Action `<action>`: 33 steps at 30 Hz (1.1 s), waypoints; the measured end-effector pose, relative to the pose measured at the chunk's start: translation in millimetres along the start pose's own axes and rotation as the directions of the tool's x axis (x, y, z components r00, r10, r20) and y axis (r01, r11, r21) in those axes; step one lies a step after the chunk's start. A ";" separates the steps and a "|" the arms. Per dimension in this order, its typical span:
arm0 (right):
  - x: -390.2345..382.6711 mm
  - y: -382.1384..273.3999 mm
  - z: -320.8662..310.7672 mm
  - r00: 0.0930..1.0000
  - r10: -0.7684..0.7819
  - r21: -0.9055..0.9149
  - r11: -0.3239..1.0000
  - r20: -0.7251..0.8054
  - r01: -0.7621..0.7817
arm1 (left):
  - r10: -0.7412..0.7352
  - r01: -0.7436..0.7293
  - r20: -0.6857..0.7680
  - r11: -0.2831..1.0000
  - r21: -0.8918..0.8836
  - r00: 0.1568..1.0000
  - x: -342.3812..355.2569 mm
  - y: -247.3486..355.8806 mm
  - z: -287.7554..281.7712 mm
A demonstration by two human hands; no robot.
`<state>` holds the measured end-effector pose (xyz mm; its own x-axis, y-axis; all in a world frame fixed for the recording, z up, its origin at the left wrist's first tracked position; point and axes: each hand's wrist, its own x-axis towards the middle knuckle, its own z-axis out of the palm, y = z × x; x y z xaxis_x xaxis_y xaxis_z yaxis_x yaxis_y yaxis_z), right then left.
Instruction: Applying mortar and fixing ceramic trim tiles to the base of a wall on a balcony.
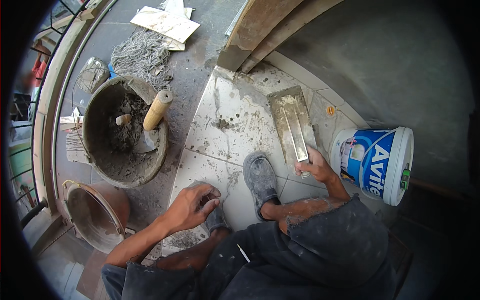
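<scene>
My right hand [316, 167] is closed on the near end of a rectangular plastering trowel [281, 117]. The trowel is smeared with mortar and lies over the white tile floor, a pale metal bar along its back. My left hand [196, 204] hangs above my left shoe, its fingers loosely curled and the thumb apart from them; nothing shows in it. To the left stands a round tub [92, 160] with grey mortar [125, 127] inside. A pointing trowel with a wooden handle [158, 110] rests in it, beside another small wooden handle end [123, 119].
An orange-brown bucket [107, 197] leans near the tub. A white and blue paint pail [370, 160] lies tipped by the right wall. Grey mop strands [142, 55] and broken tile pieces [165, 24] lie farther off. Wooden boards [257, 32] stand at the far wall; a railing runs left.
</scene>
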<state>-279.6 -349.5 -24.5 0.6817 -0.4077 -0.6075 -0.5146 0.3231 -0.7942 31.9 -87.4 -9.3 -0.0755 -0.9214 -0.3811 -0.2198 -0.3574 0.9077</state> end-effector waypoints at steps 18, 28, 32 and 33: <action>124.7 -16.8 -35.6 0.785 -0.593 -0.919 0.385 -0.180 0.080 | -0.123 0.122 -0.094 0.992 -0.011 0.988 -6.8 0.6 19.6; 147.2 -14.1 -32.2 0.767 -0.617 -0.957 0.290 -0.175 0.015 | -0.114 0.115 -0.100 0.993 0.001 0.988 -6.9 -1.1 23.5; 160.5 -33.3 -14.8 0.670 -0.735 -0.971 0.221 -0.102 0.095 | -0.085 0.089 -0.088 0.995 0.036 0.992 1.1 3.8 24.2; 155.3 -39.6 -12.0 0.674 -0.731 -0.970 0.223 -0.103 0.094 | -0.058 0.064 -0.094 0.996 0.063 0.994 0.8 4.0 24.7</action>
<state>-159.6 -435.9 -87.6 0.7826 -0.5988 0.1703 -0.5554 -0.7951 -0.2437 7.0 -85.8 -10.3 0.0288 -0.9095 -0.4148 -0.2850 -0.4052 0.8687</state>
